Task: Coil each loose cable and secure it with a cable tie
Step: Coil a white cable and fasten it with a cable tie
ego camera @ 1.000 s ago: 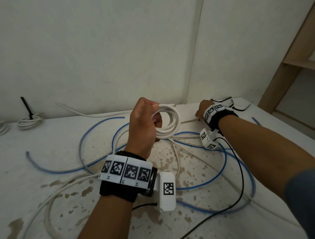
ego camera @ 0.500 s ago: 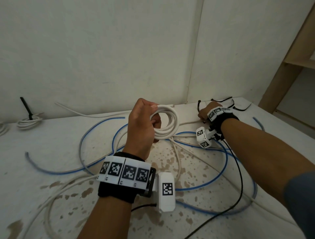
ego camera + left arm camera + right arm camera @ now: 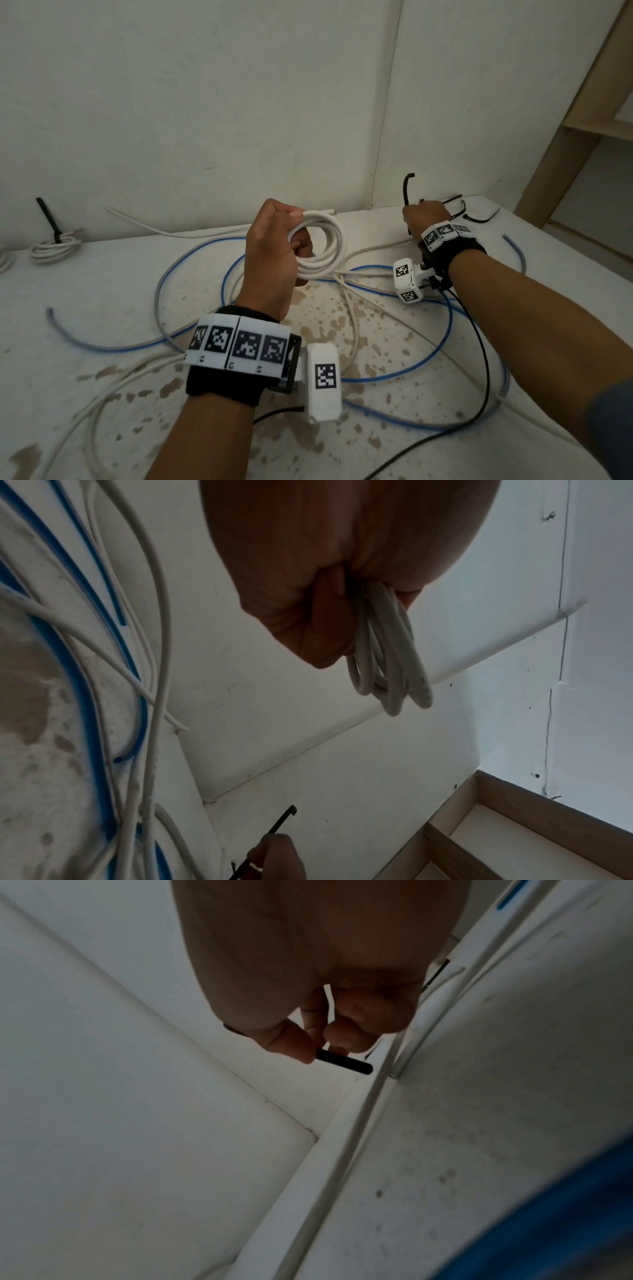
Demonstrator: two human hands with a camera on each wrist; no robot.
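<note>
white coil (image 3: 320, 245) in left hand (image 3: 274, 253), raised

Left hand (image 3: 274, 246) raised above the table, back of hand toward the head camera, fingers curled in a fist through a white cable coil (image 3: 322, 246), gripping its loops. Left forearm runs up from the lower frame edge. Right arm reaches forward to the far right; right hand (image 3: 424, 216) pinches a black cable tie (image 3: 406, 190) between thumb and fingertips.
</note>
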